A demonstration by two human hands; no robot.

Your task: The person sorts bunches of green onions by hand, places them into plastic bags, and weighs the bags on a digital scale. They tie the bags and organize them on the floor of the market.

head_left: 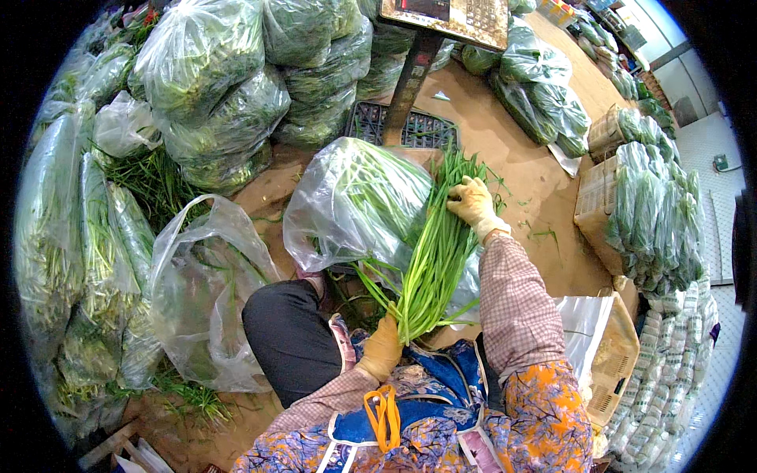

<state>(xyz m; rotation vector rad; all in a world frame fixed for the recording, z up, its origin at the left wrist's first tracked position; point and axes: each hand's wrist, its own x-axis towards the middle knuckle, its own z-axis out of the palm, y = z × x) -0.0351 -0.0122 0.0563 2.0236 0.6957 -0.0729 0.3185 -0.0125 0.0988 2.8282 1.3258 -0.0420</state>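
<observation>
A long bunch of garlic chives (438,244) lies slantwise before me, over my lap and against a clear plastic bag (315,197) of more green stalks. My left hand (381,349), in a yellowish glove, is closed around the bunch's lower end. Near the far, leafy end, my right hand (473,203), gloved alike, has its fingers curled onto the leaves; its fingertips are partly hidden. A few loose stalks stick out sideways by the left hand.
A crumpled clear bag (201,307) stands at my left. Filled bags of greens (209,94) pile up behind it. A platform scale (402,122) stands ahead. Yellow crates (595,197) and bagged greens (654,213) line the right, with a crate (619,363) beside my right arm.
</observation>
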